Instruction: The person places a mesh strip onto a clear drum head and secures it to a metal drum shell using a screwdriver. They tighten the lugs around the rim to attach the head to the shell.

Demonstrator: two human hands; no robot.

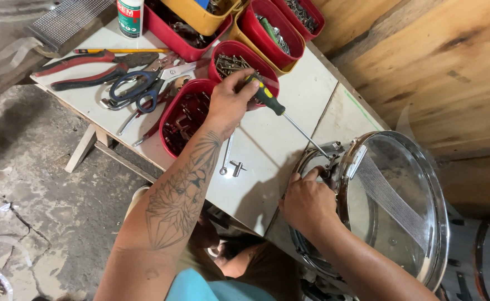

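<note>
At the top left of the frame a white bottle (130, 17) with a green and red label stands on the white surface (289, 125), just beside a row of red and yellow plastic bins. The red bins (244, 61) nearest the middle hold screws and small metal fittings; a yellow bin (197, 14) sits at the top edge. Left of the bins lie red-handled pliers (83, 61), blue-handled scissors (136, 86) and a yellow pencil (122, 51), crowded together. A small metal key (236, 167) and a thin metal wrench (226, 159) lie loose on the surface below the bins.

On the right of the frame a chrome snare drum (393, 206) rests on its side against the surface's edge, its clear head showing a band of snare wires (393, 198) running across it.

The left hand (228, 103), on a tattooed forearm, is closed around the black, green and yellow handle of a screwdriver (273, 103) just in front of the red bins. The shaft slants down to the right, and its tip meets the metal fitting (331, 151) on the drum's rim. The right hand (306, 203) is curled over the drum's shell just below that fitting, fingers bent and touching the hardware there.
</note>
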